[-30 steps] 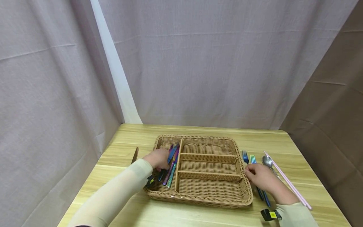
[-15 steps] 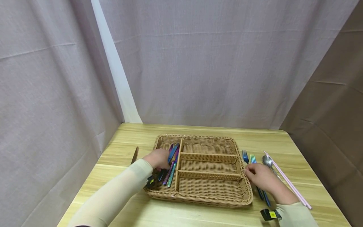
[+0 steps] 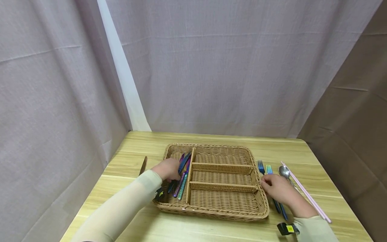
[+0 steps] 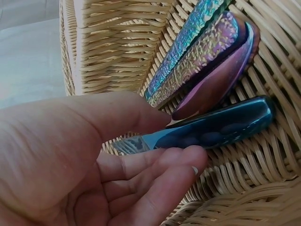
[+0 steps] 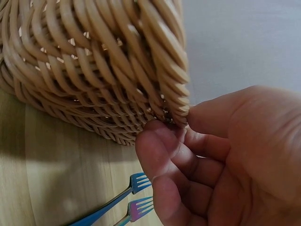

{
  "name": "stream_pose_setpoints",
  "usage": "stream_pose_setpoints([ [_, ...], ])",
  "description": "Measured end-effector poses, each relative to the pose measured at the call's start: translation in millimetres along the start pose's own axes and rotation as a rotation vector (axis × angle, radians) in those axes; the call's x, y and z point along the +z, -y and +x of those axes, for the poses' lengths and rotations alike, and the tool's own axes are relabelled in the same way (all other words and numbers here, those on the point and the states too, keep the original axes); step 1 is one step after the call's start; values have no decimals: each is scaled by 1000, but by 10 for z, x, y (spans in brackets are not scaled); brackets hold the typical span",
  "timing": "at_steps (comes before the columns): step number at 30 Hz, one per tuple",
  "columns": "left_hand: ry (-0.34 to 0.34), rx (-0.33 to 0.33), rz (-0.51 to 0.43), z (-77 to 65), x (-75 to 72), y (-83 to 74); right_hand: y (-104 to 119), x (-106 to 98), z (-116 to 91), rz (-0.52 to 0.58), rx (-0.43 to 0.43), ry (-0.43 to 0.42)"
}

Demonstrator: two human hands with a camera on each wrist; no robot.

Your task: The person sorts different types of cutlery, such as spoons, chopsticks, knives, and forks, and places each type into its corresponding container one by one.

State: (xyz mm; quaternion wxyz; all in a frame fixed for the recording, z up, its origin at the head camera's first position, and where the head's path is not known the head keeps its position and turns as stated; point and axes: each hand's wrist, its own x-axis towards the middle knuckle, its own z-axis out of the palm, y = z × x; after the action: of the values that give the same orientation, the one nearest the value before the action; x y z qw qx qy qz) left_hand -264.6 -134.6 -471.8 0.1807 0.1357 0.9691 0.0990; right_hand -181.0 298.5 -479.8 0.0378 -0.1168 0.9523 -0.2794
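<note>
A brown wicker basket (image 3: 211, 212) with divided compartments stands on the table. In its long left compartment, my left hand (image 3: 169, 169) pinches a blue table knife (image 4: 221, 123) between thumb and fingers. Beside that knife lie several iridescent knives (image 3: 182, 186), purple and teal with textured handles, against the divider. My right hand (image 3: 279, 189) grips the basket's right rim (image 5: 171, 70), thumb on one side and curled fingers on the other. Just beneath this hand, blue-handled forks (image 5: 136, 183) lie on the table, partly covered by it in the head view.
Right of the basket are a silver spoon (image 3: 284, 171) and pink chopsticks (image 3: 306, 193). A brown, narrow object (image 3: 143, 165) lies left of the basket, partly behind the left forearm. Grey curtains (image 3: 211, 74) hang around the wooden table (image 3: 169, 228).
Both hands keep their places. The blue knife's blade looks darker and slightly turned compared with before.
</note>
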Motion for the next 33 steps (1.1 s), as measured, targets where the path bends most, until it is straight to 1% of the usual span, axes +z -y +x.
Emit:
stream_pose_setpoints([
  [4,2,-8,-9,-10,-14,-8,-12,4,5,7,10,4],
  [9,3,-1,0,-32,-47,-19,-20,4,3,10,10,9],
  [15,-10,8,-28,-50,-86,-8,-16,1,8,6,3,3],
  [24,-58,29,0,-71,-148,37,0,-10,-3,12,8,8],
  [30,-110,44,-38,-130,-267,117,16,-16,-8,6,-2,7],
  [33,-135,38,-44,-160,-339,184,18,-16,-4,4,-3,7],
])
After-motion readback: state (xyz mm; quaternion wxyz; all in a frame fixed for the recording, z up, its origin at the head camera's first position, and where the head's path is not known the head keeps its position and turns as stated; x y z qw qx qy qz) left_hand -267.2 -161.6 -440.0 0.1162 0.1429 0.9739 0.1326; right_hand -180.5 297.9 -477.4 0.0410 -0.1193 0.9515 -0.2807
